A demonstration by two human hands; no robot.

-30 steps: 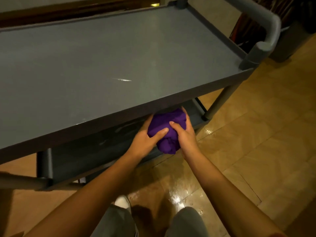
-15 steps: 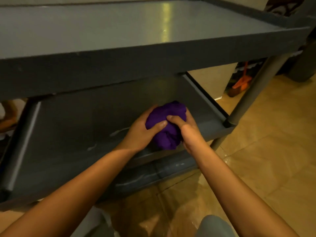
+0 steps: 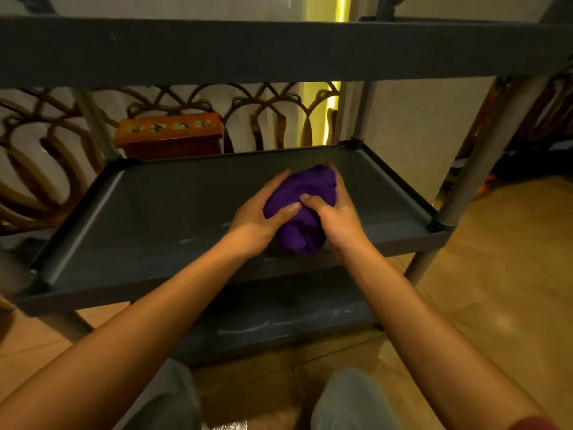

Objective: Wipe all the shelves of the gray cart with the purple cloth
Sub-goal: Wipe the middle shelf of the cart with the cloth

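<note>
The gray cart fills the view, seen from low down. Its top shelf [image 3: 279, 48] shows only as a dark front edge across the top. The middle shelf [image 3: 155, 212] lies open in front of me, and the bottom shelf [image 3: 279, 324] shows below it. A bunched purple cloth [image 3: 302, 212] sits over the right half of the middle shelf. My left hand [image 3: 260, 215] grips the cloth's left side and my right hand [image 3: 336, 212] grips its right side. Whether the cloth touches the shelf surface I cannot tell.
Gray posts [image 3: 483, 150] hold the cart's corners at the right. Behind the cart stand a brown ornate railing [image 3: 46, 144] and an orange wooden box [image 3: 170, 135]. Tan tiled floor [image 3: 496, 274] spreads to the right. My knees [image 3: 350, 398] are at the bottom edge.
My view has dropped from above the top shelf to the level of the middle shelf. Both hands have carried the cloth in over the middle shelf.
</note>
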